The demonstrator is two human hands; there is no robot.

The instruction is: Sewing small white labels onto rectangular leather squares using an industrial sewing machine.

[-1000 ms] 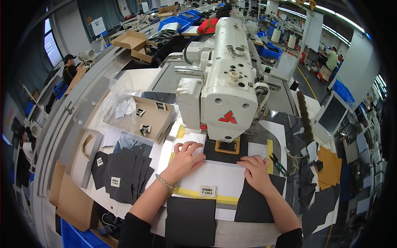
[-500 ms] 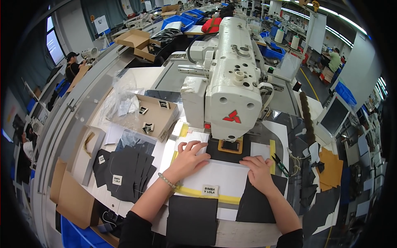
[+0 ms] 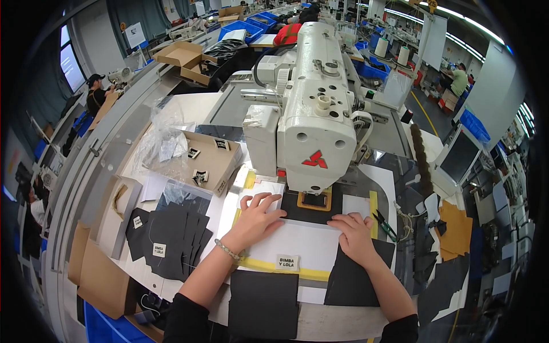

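A black fabric panel (image 3: 295,212) lies under the head of a white industrial sewing machine (image 3: 316,134), with a brass-coloured clamp frame (image 3: 303,204) pressed on it. My left hand (image 3: 257,222) lies open at the panel's left side, fingers stretched and a beaded bracelet at the wrist. My right hand (image 3: 355,235) is open too, its fingertips at the panel's near right corner. Between my forearms, a small pale label (image 3: 287,262) sits on the white sheet (image 3: 306,242) near its yellow-taped edge. Black panels lie in front (image 3: 263,306) and beneath my right forearm (image 3: 343,286).
To the left lie a fanned stack of black pieces (image 3: 178,237) and a cardboard tray (image 3: 220,171) with several labels. Green-handled thread snips (image 3: 385,226) rest right of my right hand. A monitor (image 3: 459,155) and tan pieces (image 3: 454,231) stand farther right.
The whole view has shifted slightly, so the machine and table appear a little farther left. Both hands stay in nearly the same place by the black panel.
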